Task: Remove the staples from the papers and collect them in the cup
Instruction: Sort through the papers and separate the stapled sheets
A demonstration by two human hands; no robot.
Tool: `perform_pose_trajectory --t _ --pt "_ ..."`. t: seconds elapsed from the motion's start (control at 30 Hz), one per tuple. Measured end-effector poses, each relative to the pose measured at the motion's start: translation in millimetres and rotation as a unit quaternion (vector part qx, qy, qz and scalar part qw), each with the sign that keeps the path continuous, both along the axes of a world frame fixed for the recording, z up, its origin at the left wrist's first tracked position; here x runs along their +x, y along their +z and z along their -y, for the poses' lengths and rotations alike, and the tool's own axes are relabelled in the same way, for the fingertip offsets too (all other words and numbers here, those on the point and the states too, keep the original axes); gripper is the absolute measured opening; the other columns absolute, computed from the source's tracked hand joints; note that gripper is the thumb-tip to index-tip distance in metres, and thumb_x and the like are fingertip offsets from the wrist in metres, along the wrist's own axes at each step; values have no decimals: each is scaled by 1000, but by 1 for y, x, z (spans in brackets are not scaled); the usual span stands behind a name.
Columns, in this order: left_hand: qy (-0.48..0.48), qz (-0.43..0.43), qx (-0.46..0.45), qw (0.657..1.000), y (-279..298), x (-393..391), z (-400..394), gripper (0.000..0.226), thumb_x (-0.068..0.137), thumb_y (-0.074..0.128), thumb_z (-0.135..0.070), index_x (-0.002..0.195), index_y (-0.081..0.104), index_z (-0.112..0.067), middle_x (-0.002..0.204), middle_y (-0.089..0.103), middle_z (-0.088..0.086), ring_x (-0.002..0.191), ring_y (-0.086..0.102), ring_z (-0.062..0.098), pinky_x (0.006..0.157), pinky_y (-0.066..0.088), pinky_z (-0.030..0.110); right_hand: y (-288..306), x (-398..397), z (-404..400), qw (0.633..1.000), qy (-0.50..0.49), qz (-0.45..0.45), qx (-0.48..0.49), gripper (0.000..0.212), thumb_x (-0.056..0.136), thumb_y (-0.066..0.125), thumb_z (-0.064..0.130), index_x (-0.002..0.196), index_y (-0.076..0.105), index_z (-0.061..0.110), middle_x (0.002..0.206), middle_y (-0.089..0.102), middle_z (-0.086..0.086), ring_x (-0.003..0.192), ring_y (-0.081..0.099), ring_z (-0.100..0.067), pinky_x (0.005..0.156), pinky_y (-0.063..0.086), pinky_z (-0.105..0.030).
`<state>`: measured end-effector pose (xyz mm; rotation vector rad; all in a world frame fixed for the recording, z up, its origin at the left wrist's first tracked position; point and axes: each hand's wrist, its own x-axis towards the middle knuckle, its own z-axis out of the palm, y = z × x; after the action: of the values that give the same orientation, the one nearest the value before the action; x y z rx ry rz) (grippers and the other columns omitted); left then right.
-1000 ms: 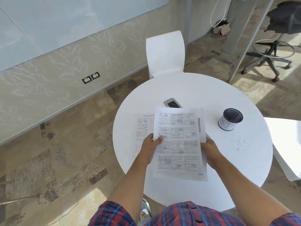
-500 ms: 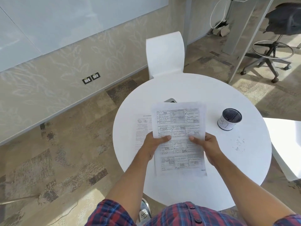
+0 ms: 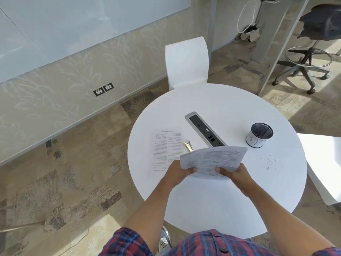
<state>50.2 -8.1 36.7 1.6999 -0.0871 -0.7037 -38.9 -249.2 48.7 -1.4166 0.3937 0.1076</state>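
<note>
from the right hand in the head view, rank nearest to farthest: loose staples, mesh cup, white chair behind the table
Measured from the right hand, which holds the stapled papers:
1. Loose staples: scattered on the table just to its right.
2. Mesh cup: farther back on the right side of the table.
3. White chair: beyond the table's far edge, clearly farthest.

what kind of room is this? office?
Likely an office meeting nook. A round white table has a built-in power and data strip; a large glass board covers the wall; a wheeled drafting stool stands by another desk. Both hands hold printed papers.
</note>
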Motion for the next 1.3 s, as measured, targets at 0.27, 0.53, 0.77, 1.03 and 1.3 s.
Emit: perform_pose_trajectory --t 0.27,0.53,0.77,1.03,1.3 --pt "-152 92 448 876 -27 6 -52 91 90 68 -56 163 24 -24 173 12 -3 158 21 25 122 30 49 -6 9 9 984 -163 -63 -36 20 84 87 14 101 77 12 93 83 -6 86 80 -29 81 64 -47" --pt "-125 145 535 823 -53 -17 -78 46 96 57 -55 126 66 -22 137 60 -2 145 43 26 111 36 45 -17 -2 21 975 -191 -101 -60 31 83 88 17 110 75 9 98 80 -7 88 77 -31 79 61 -43" --pt "161 -69 514 840 -60 -21 -91 83 86 68 -61 144 35 -12 143 48 19 128 54 41 97 52 52 -19 -2 20 975 -186 -108 -59 33 83 89 17 111 75 9 97 80 -6 87 78 -30 74 61 -39" --pt "246 -146 437 853 -97 -24 -113 106 58 95 -43 141 40 -8 133 59 19 116 63 41 90 58 51 -18 -2 19 976 -188 -101 -51 24 83 88 15 104 75 13 98 81 -7 85 78 -27 70 61 -36" --pt "237 -194 430 849 -137 -11 -123 72 65 83 -42 122 65 -1 125 68 19 116 64 38 93 59 47 -16 1 11 979 -173 -96 -42 23 84 87 14 104 76 13 94 82 -5 78 80 -23 64 62 -33"
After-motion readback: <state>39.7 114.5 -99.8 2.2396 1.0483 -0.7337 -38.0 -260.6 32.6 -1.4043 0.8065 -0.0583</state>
